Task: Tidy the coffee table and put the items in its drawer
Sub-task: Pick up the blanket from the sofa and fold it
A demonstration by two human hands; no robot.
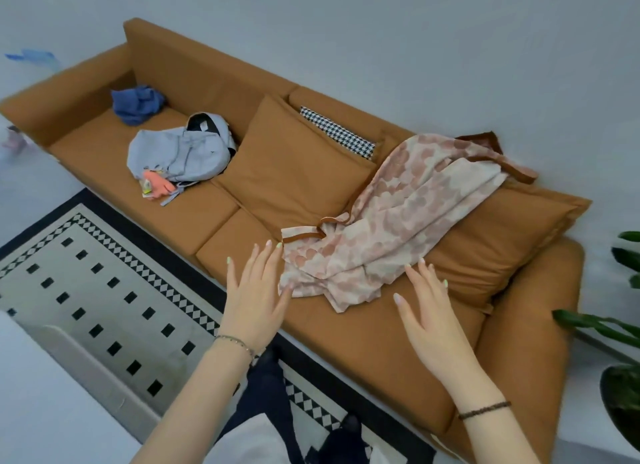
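Head view, looking down on a long tan-brown fabric sofa (363,352) that runs from 10 o'clock to 4 o'clock. Left hand (254,301) and right hand (433,320) are both spread wide with straight fingers, palms down, holding nothing. They flank the near end of a pink-and-cream patterned blanket with brown trim (398,217), which is draped loosely off the 2 o'clock cushions onto the seat. Left thumb overlaps the blanket's near edge; cannot tell whether it touches. Judgement: the hands are set one at each side to gather or flatten the blanket, a step aside from the stated task. Task object: a white flat tabletop (34,394) shows only as a corner at 8 o'clock, behind the left forearm. Its drawer and any items on it are not in view. Toward 10 o'clock on the seat lie a pale grey-blue fabric backpack (180,152) and a crumpled blue cloth (136,103), well apart from the hands. A square tan cushion (294,169) leans at 12 o'clock. The blanket's hem lies near the seat's front edge at 6 o'clock and could slip over it if tugged. Open room: a black-and-white diamond-patterned rug (104,290) lies between sofa and tabletop. A dark green leafy plant (623,325) crowds the 3 o'clock side.
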